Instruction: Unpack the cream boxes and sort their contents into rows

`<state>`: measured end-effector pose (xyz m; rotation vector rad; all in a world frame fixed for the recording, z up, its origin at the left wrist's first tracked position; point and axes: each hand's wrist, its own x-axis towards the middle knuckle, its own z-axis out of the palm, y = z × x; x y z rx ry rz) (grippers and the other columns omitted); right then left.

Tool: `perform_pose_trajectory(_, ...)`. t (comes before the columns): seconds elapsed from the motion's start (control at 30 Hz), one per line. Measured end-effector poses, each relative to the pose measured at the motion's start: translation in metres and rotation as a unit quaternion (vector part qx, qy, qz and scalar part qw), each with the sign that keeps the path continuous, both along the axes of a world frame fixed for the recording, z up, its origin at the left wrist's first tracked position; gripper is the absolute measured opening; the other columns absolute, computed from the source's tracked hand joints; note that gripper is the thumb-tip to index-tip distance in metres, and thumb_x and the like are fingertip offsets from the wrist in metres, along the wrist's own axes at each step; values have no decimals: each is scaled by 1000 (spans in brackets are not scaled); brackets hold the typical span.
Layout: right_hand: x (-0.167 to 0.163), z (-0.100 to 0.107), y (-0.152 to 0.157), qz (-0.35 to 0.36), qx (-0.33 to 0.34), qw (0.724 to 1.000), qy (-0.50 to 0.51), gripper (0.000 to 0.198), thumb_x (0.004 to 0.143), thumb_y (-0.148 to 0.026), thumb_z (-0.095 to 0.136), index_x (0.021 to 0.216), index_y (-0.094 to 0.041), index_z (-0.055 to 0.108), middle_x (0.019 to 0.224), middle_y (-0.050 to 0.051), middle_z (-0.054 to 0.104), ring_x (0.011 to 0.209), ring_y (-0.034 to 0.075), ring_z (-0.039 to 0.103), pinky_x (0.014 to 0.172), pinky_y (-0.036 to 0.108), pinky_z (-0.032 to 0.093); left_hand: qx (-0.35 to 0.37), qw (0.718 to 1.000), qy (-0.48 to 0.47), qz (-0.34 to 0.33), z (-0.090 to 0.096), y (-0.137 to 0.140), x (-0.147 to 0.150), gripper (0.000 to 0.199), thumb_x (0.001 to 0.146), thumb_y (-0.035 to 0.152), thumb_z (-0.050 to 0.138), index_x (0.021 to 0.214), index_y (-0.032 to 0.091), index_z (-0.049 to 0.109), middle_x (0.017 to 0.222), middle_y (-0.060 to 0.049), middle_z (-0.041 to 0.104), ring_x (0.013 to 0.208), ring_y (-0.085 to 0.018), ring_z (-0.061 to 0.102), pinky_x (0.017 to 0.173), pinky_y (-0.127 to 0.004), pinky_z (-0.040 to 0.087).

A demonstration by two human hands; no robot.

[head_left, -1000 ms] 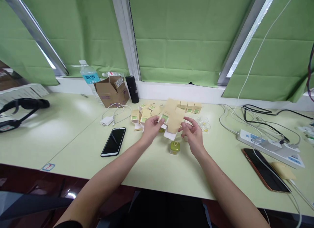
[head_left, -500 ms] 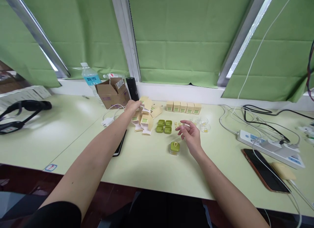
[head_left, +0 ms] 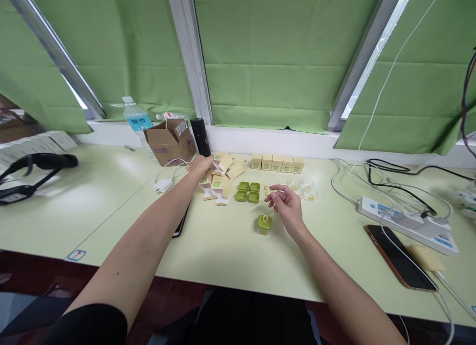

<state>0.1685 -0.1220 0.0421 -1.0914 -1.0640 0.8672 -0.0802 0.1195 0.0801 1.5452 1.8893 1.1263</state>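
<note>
My left hand [head_left: 201, 165] reaches to the left side of a loose pile of cream folding cartons [head_left: 222, 186] with green squares on them. Its fingertips are mostly hidden, so whether it grips a carton does not show. My right hand [head_left: 285, 203] hovers with bent fingers apart and nothing in them. Below it to the left stands a small clear jar [head_left: 264, 226] with a green lid and a pale yellow loop on top. Just beyond its fingertips lie several small yellow loops [head_left: 266, 189]. Several green square lids [head_left: 254, 198] are grouped left of them.
Cream boxes [head_left: 277, 163] line up at the back, with clear jars [head_left: 308, 192] to the right. A cardboard box [head_left: 173, 149] and black bottle [head_left: 201, 137] stand behind my left hand. A power strip [head_left: 409, 223], cables and a phone [head_left: 399, 258] lie at the right.
The carton near my left hand has dropped lower onto the pile, and that hand has shifted slightly left and down. My right hand has barely moved.
</note>
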Motion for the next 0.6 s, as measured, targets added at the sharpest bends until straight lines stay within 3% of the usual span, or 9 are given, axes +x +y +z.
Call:
perform_pose_trajectory(0.1, 1, 2, 0, -7, 2, 1000, 1, 41, 81, -58, 76, 101, -23, 67, 72, 2, 75, 61, 16, 60, 57, 29, 44, 7, 999, 23, 45, 7, -11, 4, 27, 86, 43, 69, 87, 16, 65, 114, -27, 72, 135, -49, 46, 105, -59, 32)
perform_pose_trajectory(0.2, 2, 4, -1, -26, 5, 1000, 6, 38, 81, -55, 75, 99, -24, 67, 71, 1, 74, 60, 15, 60, 59, 30, 46, 75, 996, 43, 24, 6, -40, 14, 20, 94, 36, 59, 105, 22, 67, 116, -13, 74, 135, -37, 44, 111, -52, 30)
perform_pose_trajectory(0.27, 4, 6, 0, -40, 9, 999, 14, 36, 80, -54, 75, 98, -24, 68, 70, 0, 73, 58, 15, 58, 58, 30, 46, 176, 980, 58, -67, 1, -70, 22, 22, 93, 30, 57, 112, 23, 67, 114, -10, 73, 127, -33, 47, 110, -49, 32)
perform_pose_trajectory(0.37, 7, 7, 1, -59, 18, 998, 20, 34, 80, -53, 75, 96, -24, 68, 69, 0, 73, 56, 14, 56, 58, 31, 46, 218, 940, 50, -257, -9, -119, 33, 23, 91, 29, 60, 112, 23, 67, 109, -8, 73, 116, -31, 51, 107, -46, 38)
perform_pose_trajectory(0.5, 13, 8, 2, -85, 34, 995, -33, 22, 84, -46, 71, 90, -24, 68, 70, 1, 72, 61, 16, 59, 61, 32, 47, 147, 864, 40, -479, -19, -172, 43, 33, 90, 27, 63, 123, 28, 66, 113, -7, 72, 116, -31, 53, 104, -46, 42)
perform_pose_trajectory(0.6, 20, 13, -2, -61, 37, 979, -192, 11, 87, -34, 66, 82, -25, 69, 78, 2, 73, 72, 19, 64, 65, 34, 47, 89, 834, 59, -541, -25, -194, 48, 45, 88, 33, 71, 133, 30, 62, 122, -7, 69, 121, -32, 51, 105, -48, 42)
